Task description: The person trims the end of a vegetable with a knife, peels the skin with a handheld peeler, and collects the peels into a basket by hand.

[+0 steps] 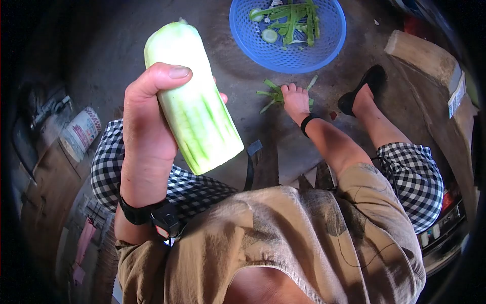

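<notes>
My left hand [152, 109] is wrapped round a thick peeled gourd [200, 111], pale green with darker streaks, held up tilted, its cut end toward me. The thumb lies across its front, and fingertips show at its far side. Lower down, my right hand [296, 101] reaches to the floor with curled fingers closed over a small pile of green peels [273, 93]. Strips stick out on both sides of that hand; its palm side is hidden. Just beyond it stands a blue plastic basket [238, 38] holding more green peels [293, 23] and round cut slices [269, 35].
A wooden beam or bench [425, 58] runs along the right, close to my foot in a black shoe [372, 83]. At the left are a patterned white bucket [83, 131] and wooden boards [50, 192]. The floor [217, 66] is dark and bare-looking concrete.
</notes>
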`<move>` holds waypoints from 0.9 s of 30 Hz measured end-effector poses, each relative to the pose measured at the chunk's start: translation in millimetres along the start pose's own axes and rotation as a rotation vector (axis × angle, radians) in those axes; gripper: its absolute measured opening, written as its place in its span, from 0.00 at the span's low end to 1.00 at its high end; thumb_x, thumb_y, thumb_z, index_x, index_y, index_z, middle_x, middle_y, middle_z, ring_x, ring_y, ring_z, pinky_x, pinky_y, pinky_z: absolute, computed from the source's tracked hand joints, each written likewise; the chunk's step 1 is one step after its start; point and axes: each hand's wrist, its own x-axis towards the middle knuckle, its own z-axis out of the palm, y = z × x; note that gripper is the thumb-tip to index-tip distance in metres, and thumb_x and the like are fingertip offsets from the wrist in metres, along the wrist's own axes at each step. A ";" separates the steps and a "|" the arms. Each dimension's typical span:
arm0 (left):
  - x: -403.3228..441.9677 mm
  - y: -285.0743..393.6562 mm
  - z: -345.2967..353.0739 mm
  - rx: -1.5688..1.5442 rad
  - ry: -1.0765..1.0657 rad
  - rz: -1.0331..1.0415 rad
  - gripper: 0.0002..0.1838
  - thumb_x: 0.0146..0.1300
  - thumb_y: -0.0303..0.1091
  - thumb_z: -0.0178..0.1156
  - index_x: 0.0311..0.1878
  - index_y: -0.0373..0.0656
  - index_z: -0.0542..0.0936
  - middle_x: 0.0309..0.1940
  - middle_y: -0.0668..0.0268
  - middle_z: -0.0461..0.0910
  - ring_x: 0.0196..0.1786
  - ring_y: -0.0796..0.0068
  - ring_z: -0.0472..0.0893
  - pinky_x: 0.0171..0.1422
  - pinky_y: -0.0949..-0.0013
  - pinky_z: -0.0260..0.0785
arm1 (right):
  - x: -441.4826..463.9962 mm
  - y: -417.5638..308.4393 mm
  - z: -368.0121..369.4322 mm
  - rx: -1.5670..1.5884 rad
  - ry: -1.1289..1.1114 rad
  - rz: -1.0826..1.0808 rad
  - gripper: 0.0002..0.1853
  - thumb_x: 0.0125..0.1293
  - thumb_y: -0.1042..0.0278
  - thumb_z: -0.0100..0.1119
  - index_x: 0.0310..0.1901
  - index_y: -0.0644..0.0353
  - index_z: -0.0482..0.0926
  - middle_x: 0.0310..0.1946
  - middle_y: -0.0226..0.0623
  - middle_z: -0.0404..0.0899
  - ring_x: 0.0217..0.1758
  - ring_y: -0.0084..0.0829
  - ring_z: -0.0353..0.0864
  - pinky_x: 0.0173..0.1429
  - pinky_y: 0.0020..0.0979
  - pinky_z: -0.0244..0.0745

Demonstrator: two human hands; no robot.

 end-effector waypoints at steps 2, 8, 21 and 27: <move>-0.4 0.6 -0.3 -0.019 -0.001 -0.009 0.27 0.47 0.39 0.61 0.50 0.30 0.75 0.32 0.53 0.79 0.35 0.55 0.83 0.46 0.56 0.78 | 2.7 -1.7 3.4 0.001 0.022 0.000 0.11 0.57 0.72 0.59 0.43 0.56 0.75 0.37 0.39 0.75 0.40 0.44 0.80 0.45 0.46 0.73; -5.1 0.4 0.7 -0.004 0.001 0.020 0.27 0.47 0.40 0.62 0.48 0.32 0.77 0.32 0.55 0.79 0.35 0.57 0.83 0.46 0.58 0.79 | -3.0 -3.2 14.5 -0.051 0.037 0.037 0.08 0.60 0.71 0.56 0.40 0.60 0.76 0.36 0.41 0.76 0.40 0.45 0.80 0.44 0.47 0.72; -8.1 1.5 5.1 -0.052 0.025 -0.011 0.25 0.46 0.39 0.62 0.47 0.31 0.77 0.31 0.54 0.79 0.34 0.57 0.82 0.45 0.58 0.78 | 0.9 -10.2 21.7 -0.111 -0.092 -0.043 0.08 0.63 0.69 0.52 0.38 0.62 0.78 0.35 0.45 0.79 0.39 0.46 0.81 0.41 0.48 0.71; -11.0 2.4 6.1 -0.055 0.030 -0.021 0.26 0.46 0.38 0.63 0.48 0.30 0.76 0.32 0.53 0.79 0.35 0.56 0.82 0.45 0.58 0.78 | 1.5 -12.3 14.7 -0.127 -0.102 -0.076 0.08 0.63 0.68 0.51 0.37 0.61 0.78 0.34 0.45 0.79 0.38 0.46 0.81 0.40 0.49 0.71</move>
